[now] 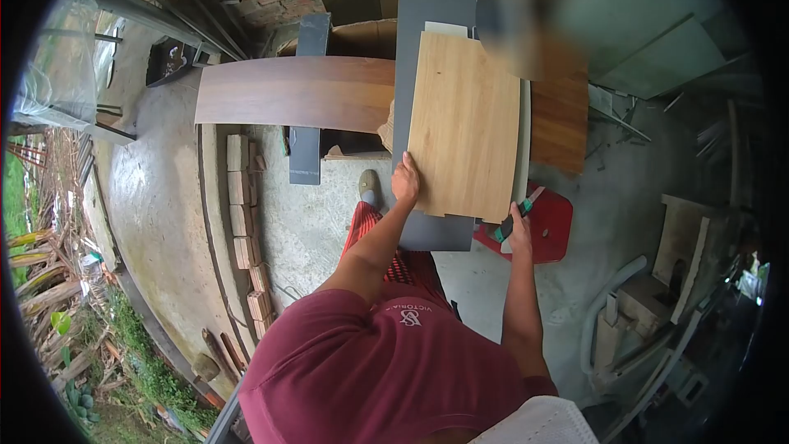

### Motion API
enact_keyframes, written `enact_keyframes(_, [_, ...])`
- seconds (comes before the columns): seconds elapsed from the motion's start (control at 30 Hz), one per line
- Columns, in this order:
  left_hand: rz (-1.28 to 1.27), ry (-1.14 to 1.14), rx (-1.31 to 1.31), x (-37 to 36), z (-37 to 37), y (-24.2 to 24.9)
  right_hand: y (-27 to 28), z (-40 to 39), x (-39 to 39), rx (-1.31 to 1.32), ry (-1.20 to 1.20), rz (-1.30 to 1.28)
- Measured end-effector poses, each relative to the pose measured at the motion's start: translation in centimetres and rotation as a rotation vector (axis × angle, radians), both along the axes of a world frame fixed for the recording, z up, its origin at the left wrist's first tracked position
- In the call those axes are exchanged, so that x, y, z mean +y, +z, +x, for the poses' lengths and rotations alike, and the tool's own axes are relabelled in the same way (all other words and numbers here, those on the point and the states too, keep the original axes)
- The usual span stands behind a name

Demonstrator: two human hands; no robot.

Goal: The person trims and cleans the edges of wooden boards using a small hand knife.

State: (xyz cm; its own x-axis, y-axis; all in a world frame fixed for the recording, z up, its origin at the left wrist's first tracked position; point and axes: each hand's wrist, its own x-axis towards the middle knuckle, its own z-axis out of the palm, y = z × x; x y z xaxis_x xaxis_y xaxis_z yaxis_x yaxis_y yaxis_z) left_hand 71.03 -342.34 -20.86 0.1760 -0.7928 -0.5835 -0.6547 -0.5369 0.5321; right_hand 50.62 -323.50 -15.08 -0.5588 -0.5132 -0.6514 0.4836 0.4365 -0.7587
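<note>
A light wood-grain plank [468, 123] lies over a long dark grey board [436, 0] in front of me. My left hand [406, 179] is closed on the plank's left edge, near its lower end. At the lower right corner, my right hand [519, 232] is closed around a green-and-black utility knife [504, 233], its pale tip pointing up and right. The edge of a pale sheet shows along the plank's right side. Below the right hand stands a red plastic stool [559, 226].
A brown wood-grain board [296, 90] extends left across a narrow grey board [306, 156]. Another brown board [559, 115] lies to the right. Bricks [239, 185] line a low ledge at left. A blurred person [526, 8] is at the far side. Concrete pieces [633, 312] stand at right.
</note>
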Motion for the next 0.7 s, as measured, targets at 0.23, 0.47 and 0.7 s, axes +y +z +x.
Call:
enact_keyframes(0.23, [0.014, -0.382, -0.053, -0.9, 1.1, -2.2, -3.5, -1.2, 0.6, 0.082, -0.071, 0.128])
enact_keyframes(0.47, [-0.006, -0.673, -0.161, -0.8, 1.4, -1.7, -5.9, -2.3, 3.1, 0.106, -0.042, 0.158])
enact_keyframes(0.7, [-0.080, -0.846, 0.088, -0.6, 4.3, -2.1, -6.4, 1.9, 7.8, 0.301, -0.199, 0.198])
